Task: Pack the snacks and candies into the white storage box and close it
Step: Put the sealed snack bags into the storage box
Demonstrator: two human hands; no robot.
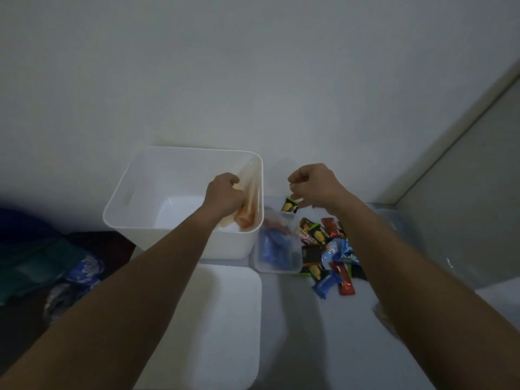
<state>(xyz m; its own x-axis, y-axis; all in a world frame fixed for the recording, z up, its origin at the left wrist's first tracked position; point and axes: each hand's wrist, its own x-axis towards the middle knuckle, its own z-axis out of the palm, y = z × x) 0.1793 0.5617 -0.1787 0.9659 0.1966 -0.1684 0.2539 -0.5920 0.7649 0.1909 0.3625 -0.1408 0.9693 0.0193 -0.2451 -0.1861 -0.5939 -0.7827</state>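
Far left, off the work surface, a dim heap of dark blue and green cloth or bags (42,254), not part of the job. Next, the open white plastic storage box (135,192) with a slot handle in its left wall; floor mostly bare, so packing looks barely started. Left hand (225,192) is inside at the right wall, fingers curled round a tall orange-and-clear snack packet (247,209), likely standing it against the wall to keep floor space free. The flat white rounded lid (222,319) lies just in front of the box, off and ready for closing later. Right of the box, a small clear plastic tub with blue wrappers inside (274,249) sits touching or nearly touching the box wall; can't tell which. Right hand (315,187) hovers above that tub, fingertips pinching a small black-green candy sachet with a yellow picture (290,206), hanging by its top edge, probably headed for the box. Below it, the loose pile of mixed red, blue and black wrapped candies (332,257) is still to pack. The tub stands between pile and box, so transfers have to pass over it. Far right, a pale wall panel (464,178).
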